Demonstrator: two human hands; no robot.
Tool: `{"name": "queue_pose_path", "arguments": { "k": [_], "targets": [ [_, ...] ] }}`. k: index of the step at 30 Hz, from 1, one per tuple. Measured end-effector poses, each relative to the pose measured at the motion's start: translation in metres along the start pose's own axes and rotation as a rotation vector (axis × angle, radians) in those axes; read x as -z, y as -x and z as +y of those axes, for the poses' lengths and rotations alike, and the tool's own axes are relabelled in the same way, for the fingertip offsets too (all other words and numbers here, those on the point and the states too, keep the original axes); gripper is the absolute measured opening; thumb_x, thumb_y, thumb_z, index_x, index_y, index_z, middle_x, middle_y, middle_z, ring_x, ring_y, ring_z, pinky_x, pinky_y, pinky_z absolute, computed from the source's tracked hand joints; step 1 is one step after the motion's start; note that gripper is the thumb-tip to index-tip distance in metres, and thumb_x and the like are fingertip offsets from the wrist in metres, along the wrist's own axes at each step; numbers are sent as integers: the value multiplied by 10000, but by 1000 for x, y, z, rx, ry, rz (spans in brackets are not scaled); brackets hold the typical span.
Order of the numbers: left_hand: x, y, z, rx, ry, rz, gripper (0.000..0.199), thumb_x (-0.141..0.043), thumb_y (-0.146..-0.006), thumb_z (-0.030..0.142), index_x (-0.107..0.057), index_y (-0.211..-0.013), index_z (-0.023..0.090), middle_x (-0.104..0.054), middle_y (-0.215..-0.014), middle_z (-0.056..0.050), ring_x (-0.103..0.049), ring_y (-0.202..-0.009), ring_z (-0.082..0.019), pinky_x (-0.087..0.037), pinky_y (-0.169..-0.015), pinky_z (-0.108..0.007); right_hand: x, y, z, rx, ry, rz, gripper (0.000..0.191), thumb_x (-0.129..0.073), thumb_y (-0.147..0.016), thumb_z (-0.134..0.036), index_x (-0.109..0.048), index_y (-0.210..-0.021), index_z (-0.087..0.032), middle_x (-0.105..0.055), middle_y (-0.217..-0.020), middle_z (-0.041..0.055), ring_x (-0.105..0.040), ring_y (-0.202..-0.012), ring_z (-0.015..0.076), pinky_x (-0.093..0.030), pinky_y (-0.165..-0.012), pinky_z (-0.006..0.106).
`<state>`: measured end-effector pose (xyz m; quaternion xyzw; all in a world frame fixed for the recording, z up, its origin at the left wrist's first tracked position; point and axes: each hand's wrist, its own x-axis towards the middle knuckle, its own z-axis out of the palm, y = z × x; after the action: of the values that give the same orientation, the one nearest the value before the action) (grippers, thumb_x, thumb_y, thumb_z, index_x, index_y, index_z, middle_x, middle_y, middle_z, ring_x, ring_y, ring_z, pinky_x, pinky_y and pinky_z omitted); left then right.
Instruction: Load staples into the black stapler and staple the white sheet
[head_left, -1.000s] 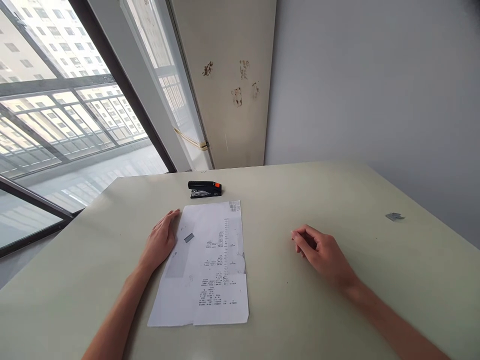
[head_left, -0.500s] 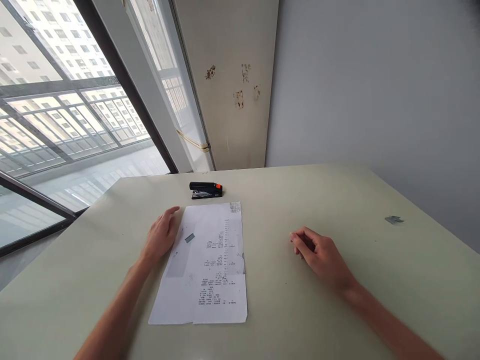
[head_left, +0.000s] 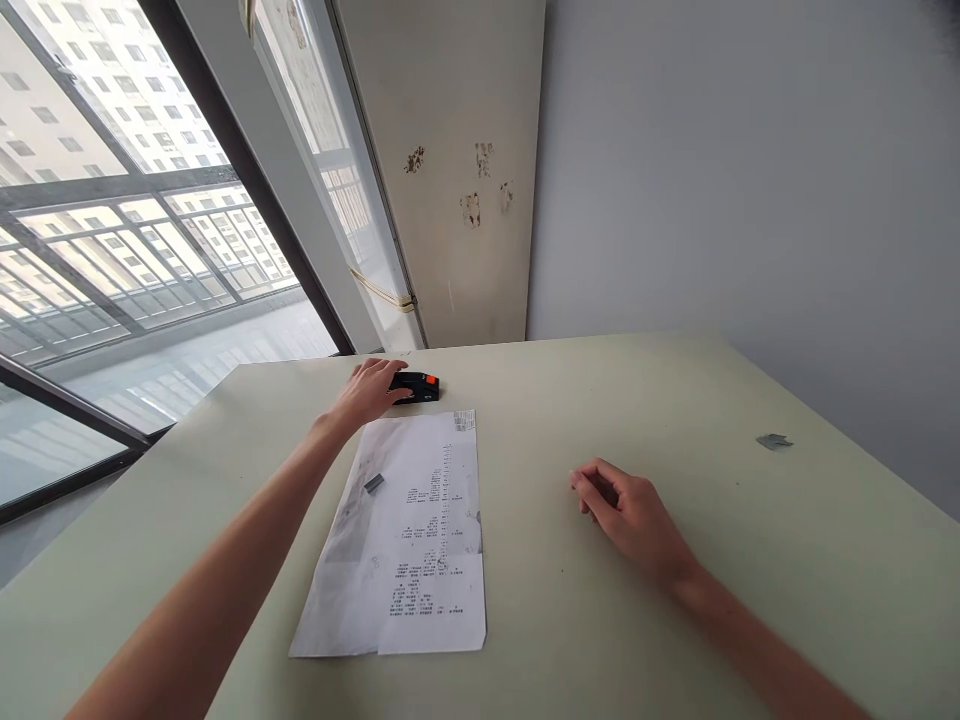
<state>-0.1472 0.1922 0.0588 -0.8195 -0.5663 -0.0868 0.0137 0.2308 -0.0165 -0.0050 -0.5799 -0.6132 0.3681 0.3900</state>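
Observation:
My left hand is at the black stapler with the orange patch, beyond the far edge of the paper. Its fingers lie over the top and the thumb sits along the near side, covering the stapler's left end. Below that wrist lies a printed white sheet of paper, creased and a bit torn at its edges. A small grey strip rests on the sheet's upper left part. To the right of the paper, my right hand rests closed on the table, thumb against the curled fingers; whatever they hold is hidden.
A small grey crumpled scrap lies on the right of the pale table. Behind the table stand a blue-grey wall and a beige panel with brown marks. Glass window panes border the left side.
My left hand has moved from the paper's left edge forward and right onto the stapler. My right hand keeps its closed pose. The view has shifted slightly.

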Motion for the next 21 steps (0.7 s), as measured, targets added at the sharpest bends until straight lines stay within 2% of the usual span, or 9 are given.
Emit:
{"name": "queue_pose_path", "arguments": {
  "k": [3, 6, 9, 12, 14, 17, 21],
  "targets": [
    [-3, -6, -4, 2, -14, -47, 383, -591, -927, 477, -670, -1228, 253, -748, -1195, -106, -631, -1174, -357, -445, -1036, -503, 0, -1, 0, 0, 4, 0, 453, -495, -1010, -615, -593, -776, -239, -587, -645, -15, -438, -515, 142, -351, -495, 274],
    [-4, -5, -5, 9, -13, -54, 377, -560, -939, 479, -675, -1206, 239, -747, -1173, -109, -662, -1094, -341, -476, -970, -476, 0, 0, 1, 3, -3, -9, 446, -491, -1016, -608, -589, -780, -242, -593, -651, -12, -460, -529, 148, -369, -507, 276],
    [-2, -1, -1, 19, -7, -31, 371, -554, -950, 496, -676, -1185, 236, -754, -1112, -103, -679, -1031, -335, -495, -917, -462, 1, 0, 2, 12, 2, -10, 438, -491, -1023, -600, -599, -791, -244, -602, -655, -12, -472, -534, 149, -384, -512, 274],
    [3, 7, 10, 13, 1, 36, 346, -529, -983, 488, -662, -1185, 240, -748, -1119, -106, -674, -1048, -337, -493, -923, -466, 0, 0, 3, 13, 3, 3, 443, -498, -1022, -603, -603, -786, -243, -605, -654, -16, -474, -530, 144, -386, -508, 270],
    [8, 14, 26, -16, 17, 93, 348, -488, -1018, 474, -632, -1230, 239, -730, -1180, -112, -658, -1091, -335, -487, -943, -468, 0, 0, 4, -1, -16, 6, 451, -503, -1017, -614, -604, -785, -241, -606, -661, -14, -479, -529, 144, -382, -496, 270],
    [17, 25, 60, -90, 57, 139, 362, -444, -1058, 474, -587, -1287, 234, -708, -1228, -109, -653, -1101, -314, -493, -937, -446, 1, -1, 6, -32, -90, 18, 439, -532, -1006, -621, -617, -807, -239, -610, -684, -10, -527, -567, 149, -425, -518, 268],
    [23, 47, 120, -221, 115, 95, 338, -504, -1054, 502, -591, -1256, 245, -721, -1159, -75, -688, -1003, -262, -515, -845, -379, 8, -5, 10, -44, -215, 125, 410, -574, -994, -602, -619, -829, -229, -607, -711, -7, -558, -612, 153, -477, -595, 279]
  ]
}}
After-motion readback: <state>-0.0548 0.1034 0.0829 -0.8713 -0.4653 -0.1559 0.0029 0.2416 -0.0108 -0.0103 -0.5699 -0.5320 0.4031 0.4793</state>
